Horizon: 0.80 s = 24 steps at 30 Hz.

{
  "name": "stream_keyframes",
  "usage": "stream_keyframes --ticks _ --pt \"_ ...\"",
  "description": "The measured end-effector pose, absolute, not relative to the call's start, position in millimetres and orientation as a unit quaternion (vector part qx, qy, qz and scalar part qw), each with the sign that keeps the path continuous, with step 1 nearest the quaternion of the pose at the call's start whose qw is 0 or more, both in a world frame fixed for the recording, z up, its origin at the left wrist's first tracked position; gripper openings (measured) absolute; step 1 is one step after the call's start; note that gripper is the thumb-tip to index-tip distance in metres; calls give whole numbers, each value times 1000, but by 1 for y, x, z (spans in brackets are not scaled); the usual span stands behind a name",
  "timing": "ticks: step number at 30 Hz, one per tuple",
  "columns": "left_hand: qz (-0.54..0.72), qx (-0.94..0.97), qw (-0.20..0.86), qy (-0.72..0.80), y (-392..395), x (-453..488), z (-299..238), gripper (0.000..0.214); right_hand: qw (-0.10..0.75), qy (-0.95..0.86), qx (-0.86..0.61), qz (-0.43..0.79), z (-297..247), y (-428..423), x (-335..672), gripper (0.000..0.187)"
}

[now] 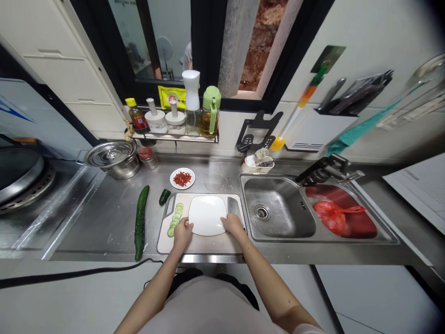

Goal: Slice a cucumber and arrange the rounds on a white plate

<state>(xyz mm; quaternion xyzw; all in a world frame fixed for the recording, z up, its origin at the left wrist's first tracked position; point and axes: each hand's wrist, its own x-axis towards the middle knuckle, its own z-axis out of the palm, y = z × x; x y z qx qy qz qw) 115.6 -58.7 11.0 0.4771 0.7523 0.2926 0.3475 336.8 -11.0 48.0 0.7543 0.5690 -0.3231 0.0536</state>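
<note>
A white square plate (206,214) lies on the pale cutting board (194,245). My left hand (182,233) grips the plate's near left corner, and my right hand (232,225) grips its near right corner. A row of cucumber slices (175,219) lies on the board just left of the plate. The flat blade of a cleaver (234,205) rests on the board right of the plate, beside my right hand.
A whole cucumber (140,221) and a cucumber end (164,196) lie left of the board. A small dish of chopped red chilli (182,178) sits behind. The sink (278,214) is to the right, with a red bag (330,216) in its second basin. A lidded pot (111,158) stands at the left.
</note>
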Motion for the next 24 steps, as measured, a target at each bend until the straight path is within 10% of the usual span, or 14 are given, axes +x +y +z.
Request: stream_keyframes --ticks 24 --pt "261 497 251 789 -95 76 35 23 25 642 734 -219 75 -15 340 36"
